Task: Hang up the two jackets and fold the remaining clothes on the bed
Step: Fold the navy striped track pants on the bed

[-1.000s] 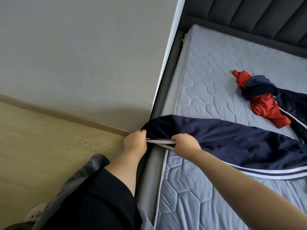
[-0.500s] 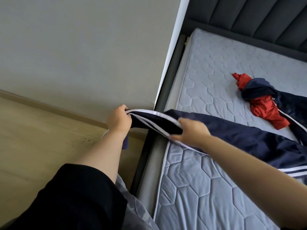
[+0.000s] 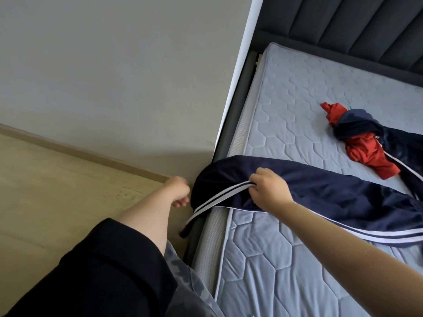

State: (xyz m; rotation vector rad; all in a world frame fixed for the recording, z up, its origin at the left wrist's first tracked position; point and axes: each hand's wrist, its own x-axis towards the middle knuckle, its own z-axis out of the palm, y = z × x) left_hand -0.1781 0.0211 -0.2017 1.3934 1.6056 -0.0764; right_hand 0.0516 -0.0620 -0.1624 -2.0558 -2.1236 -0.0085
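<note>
The navy garment (image 3: 320,197), judged light, limp and slippery, lies draped over the mattress's (image 3: 297,88) left edge. Its striped band is pinched by the right hand (image 3: 267,193); the left hand (image 3: 179,191) hangs loosely curled, holding nothing.

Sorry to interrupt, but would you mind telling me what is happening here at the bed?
A person is sorting clothes on a bare mattress. Their right hand grips the white-striped edge of a navy garment draped over the mattress corner. The left hand hangs beside it over the floor, holding nothing. A red and navy bundle lies further up the bed, unfolded.
</note>
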